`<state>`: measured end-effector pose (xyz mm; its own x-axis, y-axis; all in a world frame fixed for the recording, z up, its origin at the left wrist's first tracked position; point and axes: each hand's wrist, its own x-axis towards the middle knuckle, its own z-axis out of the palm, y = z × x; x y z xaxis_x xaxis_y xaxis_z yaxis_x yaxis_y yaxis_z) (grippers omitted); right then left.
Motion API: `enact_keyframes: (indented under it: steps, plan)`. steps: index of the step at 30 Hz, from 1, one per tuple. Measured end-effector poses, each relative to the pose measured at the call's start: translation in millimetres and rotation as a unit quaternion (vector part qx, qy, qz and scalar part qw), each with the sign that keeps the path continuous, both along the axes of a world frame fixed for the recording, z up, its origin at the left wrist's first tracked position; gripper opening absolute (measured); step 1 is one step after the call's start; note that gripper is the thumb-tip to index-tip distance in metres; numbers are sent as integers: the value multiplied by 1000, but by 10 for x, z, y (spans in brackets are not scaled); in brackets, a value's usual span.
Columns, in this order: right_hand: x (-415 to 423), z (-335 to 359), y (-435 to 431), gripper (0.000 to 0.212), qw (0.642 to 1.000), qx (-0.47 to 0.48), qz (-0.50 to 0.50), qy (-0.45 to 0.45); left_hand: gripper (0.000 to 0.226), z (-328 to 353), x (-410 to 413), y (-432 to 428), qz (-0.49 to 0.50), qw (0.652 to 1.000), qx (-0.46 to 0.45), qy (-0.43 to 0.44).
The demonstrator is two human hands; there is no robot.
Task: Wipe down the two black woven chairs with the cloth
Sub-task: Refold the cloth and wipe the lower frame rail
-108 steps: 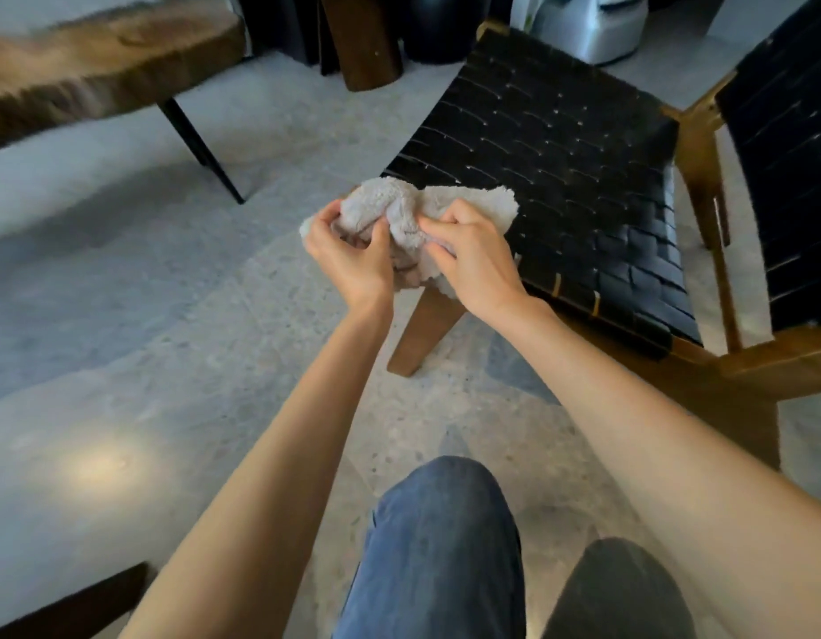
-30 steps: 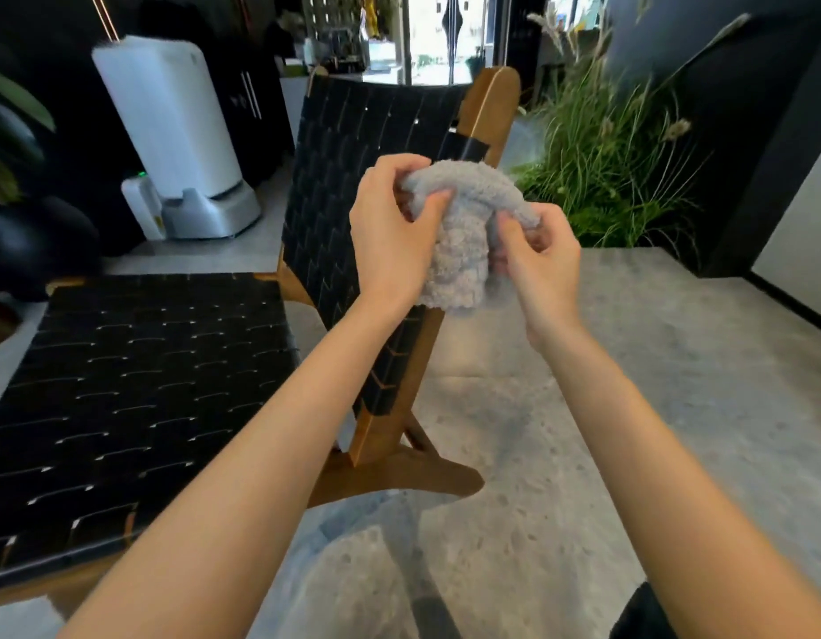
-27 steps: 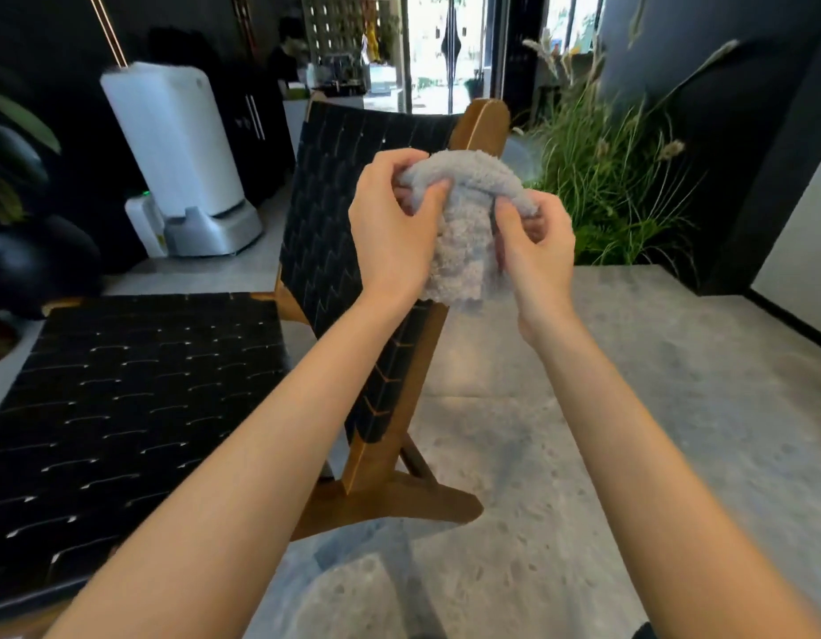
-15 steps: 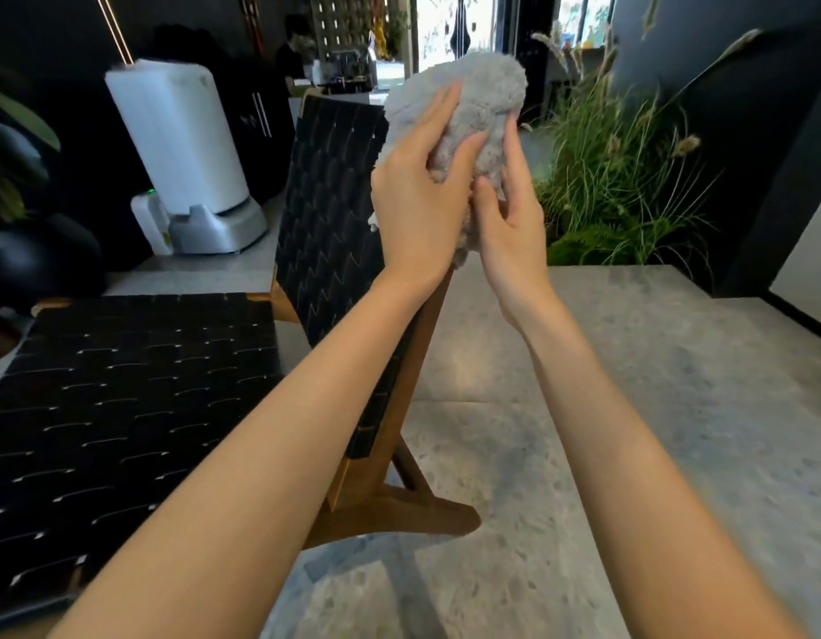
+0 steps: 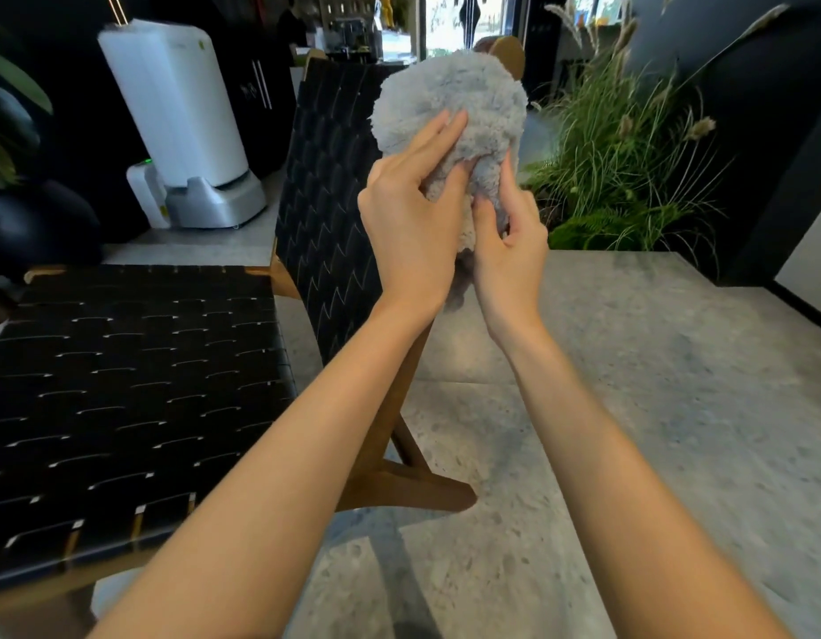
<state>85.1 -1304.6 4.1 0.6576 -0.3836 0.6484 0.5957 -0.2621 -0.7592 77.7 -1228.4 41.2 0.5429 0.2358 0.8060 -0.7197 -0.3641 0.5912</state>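
A fluffy grey cloth [image 5: 450, 101] is draped over the top right corner of a black woven chair backrest [image 5: 328, 191] with a wooden frame. My left hand [image 5: 410, 223] presses the cloth from the left with fingers spread over it. My right hand [image 5: 507, 244] pinches the cloth's lower right part. The chair's black woven seat [image 5: 122, 385] spreads out at the lower left. Only one chair is in view.
A white machine on a grey base [image 5: 182, 126] stands behind the chair on the left. Tall green grasses [image 5: 620, 163] grow at the right behind the backrest. Speckled grey floor [image 5: 652, 408] lies to the right. A dark wall [image 5: 768, 131] rises at far right.
Both hands have lifted the cloth from chest height to the top corner of the backrest. My left fingers have spread flat over it, and my right hand has slid lower.
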Motion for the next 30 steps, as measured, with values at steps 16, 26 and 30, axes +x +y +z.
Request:
enact_keyframes:
  steps: [16, 26, 30]
  plan:
    - [-392, -1003, 416, 57, 993, -31, 33, 109, 53, -1319, -290, 518, 74, 989, 117, 49]
    - [-531, -1549, 591, 49, 979, -54, 60, 186, 51, -1932, -484, 779, 90, 986, 117, 83]
    - [-555, -1733, 644, 44, 970, -37, 88, 224, 57, -2102, -531, 887, 96, 981, 129, 108]
